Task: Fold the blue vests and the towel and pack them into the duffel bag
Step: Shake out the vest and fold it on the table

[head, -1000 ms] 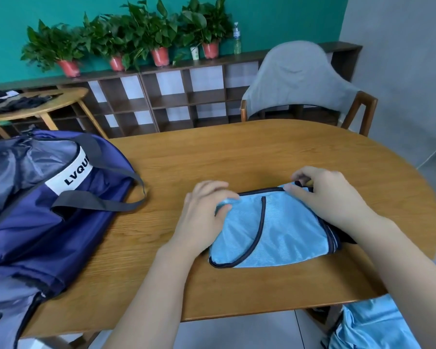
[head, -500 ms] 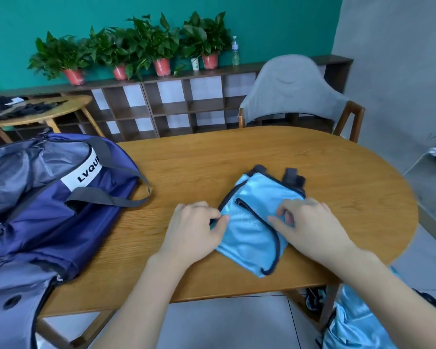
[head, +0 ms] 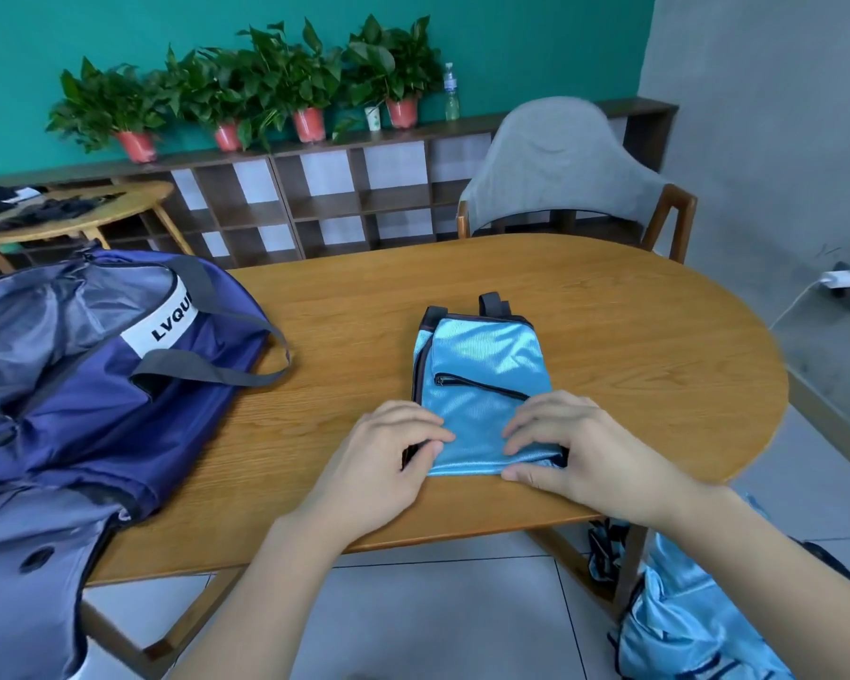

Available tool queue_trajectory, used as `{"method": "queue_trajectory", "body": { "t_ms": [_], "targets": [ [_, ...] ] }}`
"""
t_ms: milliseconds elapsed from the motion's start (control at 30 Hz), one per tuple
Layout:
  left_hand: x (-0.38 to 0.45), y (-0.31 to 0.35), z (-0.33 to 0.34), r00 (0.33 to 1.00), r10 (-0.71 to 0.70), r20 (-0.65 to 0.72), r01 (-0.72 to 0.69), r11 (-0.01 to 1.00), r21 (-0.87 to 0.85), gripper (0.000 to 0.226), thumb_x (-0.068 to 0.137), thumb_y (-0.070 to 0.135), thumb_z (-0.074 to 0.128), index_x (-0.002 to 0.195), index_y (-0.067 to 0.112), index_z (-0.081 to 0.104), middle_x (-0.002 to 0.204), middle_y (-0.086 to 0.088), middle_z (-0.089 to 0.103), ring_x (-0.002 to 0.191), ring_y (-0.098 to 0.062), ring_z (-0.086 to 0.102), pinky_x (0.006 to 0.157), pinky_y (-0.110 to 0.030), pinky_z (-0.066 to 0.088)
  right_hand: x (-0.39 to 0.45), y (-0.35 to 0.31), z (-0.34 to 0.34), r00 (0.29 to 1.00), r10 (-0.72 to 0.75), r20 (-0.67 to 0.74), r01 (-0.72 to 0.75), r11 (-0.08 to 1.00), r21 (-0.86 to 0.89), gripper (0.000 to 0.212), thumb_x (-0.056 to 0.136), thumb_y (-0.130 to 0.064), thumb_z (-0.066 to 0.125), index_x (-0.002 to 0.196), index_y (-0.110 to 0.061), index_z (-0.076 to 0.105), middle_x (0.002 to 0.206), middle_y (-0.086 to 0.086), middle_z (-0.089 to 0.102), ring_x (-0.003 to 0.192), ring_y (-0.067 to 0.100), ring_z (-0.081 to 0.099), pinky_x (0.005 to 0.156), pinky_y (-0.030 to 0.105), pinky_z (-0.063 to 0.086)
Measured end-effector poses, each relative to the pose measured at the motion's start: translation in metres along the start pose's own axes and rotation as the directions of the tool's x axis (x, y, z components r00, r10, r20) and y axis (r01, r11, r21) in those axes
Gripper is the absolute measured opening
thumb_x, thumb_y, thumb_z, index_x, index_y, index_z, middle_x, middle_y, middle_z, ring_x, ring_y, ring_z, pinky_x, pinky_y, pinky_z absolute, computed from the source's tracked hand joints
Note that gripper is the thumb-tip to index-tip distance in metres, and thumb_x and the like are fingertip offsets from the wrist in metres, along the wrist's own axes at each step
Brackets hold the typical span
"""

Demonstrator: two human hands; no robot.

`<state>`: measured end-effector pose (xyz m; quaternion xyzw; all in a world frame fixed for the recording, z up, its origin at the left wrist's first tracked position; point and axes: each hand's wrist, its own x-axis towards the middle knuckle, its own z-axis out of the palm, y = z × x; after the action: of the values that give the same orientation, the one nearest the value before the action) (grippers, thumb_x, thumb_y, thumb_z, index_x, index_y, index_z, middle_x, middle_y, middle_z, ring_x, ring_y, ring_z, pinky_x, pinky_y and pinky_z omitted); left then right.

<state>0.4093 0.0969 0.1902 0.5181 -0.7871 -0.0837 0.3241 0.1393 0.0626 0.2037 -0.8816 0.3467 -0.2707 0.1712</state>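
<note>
A folded blue vest (head: 482,385) lies on the wooden table (head: 634,346), a narrow upright rectangle with its dark-trimmed edge and two dark strap ends pointing away from the person. Its near end sits directly under both hands, close to the table's front edge.

The left hand (head: 388,458) rests on the vest's near left corner, its fingers bent over the fabric and the thumb tucked at the dark edge; it seems to pinch that corner, though the fold beneath the fingers is hidden. The right hand (head: 575,449) covers the near right corner, fingers curled down onto the shiny cloth and the thumb lying along the vest's bottom edge, so the fabric is gripped between them. The two hands are near each other, with a strip of blue showing between them.

The duffel bag (head: 94,385), navy with grey lining and grey straps, lies open on the left part of the table, well apart from the vest. It carries a white band with the letters LVQU.

More blue vests (head: 683,625) lie in a heap on the floor by the table's right leg, below the right forearm. A grey chair (head: 555,164) stands at the far side of the table.
</note>
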Motion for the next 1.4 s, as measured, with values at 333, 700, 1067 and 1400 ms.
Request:
{"method": "queue_trajectory", "body": {
  "t_ms": [333, 700, 1067, 1400],
  "targets": [
    [0.004, 0.011, -0.002, 1.0, 0.004, -0.003, -0.003, 0.999, 0.04, 0.039, 0.084, 0.062, 0.068, 0.107, 0.032, 0.075, 0.105, 0.024, 0.066, 0.108, 0.001, 0.056, 0.094, -0.036, 0.048, 0.003, -0.006, -0.003, 0.987, 0.128, -0.097, -0.109, 0.977, 0.182, 0.011, 0.091, -0.038, 0.068, 0.09, -0.027, 0.069, 0.095, -0.014, 0.069, 0.099, 0.006, 0.062, 0.089, 0.023, 0.045],
    [0.012, 0.028, -0.006, 0.959, -0.155, -0.238, 0.125, 0.983, -0.133, 0.012, 0.094, 0.043, 0.063, 0.102, 0.037, 0.069, 0.098, 0.022, 0.07, 0.097, -0.004, 0.06, 0.081, -0.008, 0.037, -0.006, 0.004, -0.031, 0.973, 0.202, -0.113, -0.195, 0.978, 0.07, 0.015, 0.088, -0.026, 0.072, 0.099, -0.034, 0.065, 0.1, -0.018, 0.068, 0.095, 0.002, 0.063, 0.087, 0.023, 0.047],
    [0.029, 0.045, -0.015, 0.912, -0.225, -0.343, 0.117, 0.944, -0.308, 0.007, 0.093, 0.031, 0.072, 0.1, 0.029, 0.073, 0.083, 0.016, 0.072, 0.072, -0.015, 0.066, 0.067, -0.032, 0.051, 0.007, -0.012, -0.035, 0.897, 0.399, -0.189, -0.192, 0.738, 0.647, 0.014, 0.097, -0.02, 0.064, 0.109, -0.015, 0.068, 0.097, -0.001, 0.077, 0.087, 0.015, 0.074, 0.077, 0.024, 0.057],
    [0.054, 0.013, -0.013, 0.98, -0.114, -0.163, 0.115, 0.993, 0.002, 0.019, 0.092, 0.025, 0.072, 0.108, 0.037, 0.074, 0.117, 0.022, 0.061, 0.115, 0.0, 0.05, 0.1, -0.03, 0.036, 0.03, 0.016, -0.019, 0.83, 0.497, -0.254, -0.438, 0.862, 0.256, 0.008, 0.094, -0.035, 0.067, 0.102, -0.034, 0.068, 0.084, -0.009, 0.071, 0.056, 0.003, 0.058, 0.06, 0.027, 0.046]
  ]
}}
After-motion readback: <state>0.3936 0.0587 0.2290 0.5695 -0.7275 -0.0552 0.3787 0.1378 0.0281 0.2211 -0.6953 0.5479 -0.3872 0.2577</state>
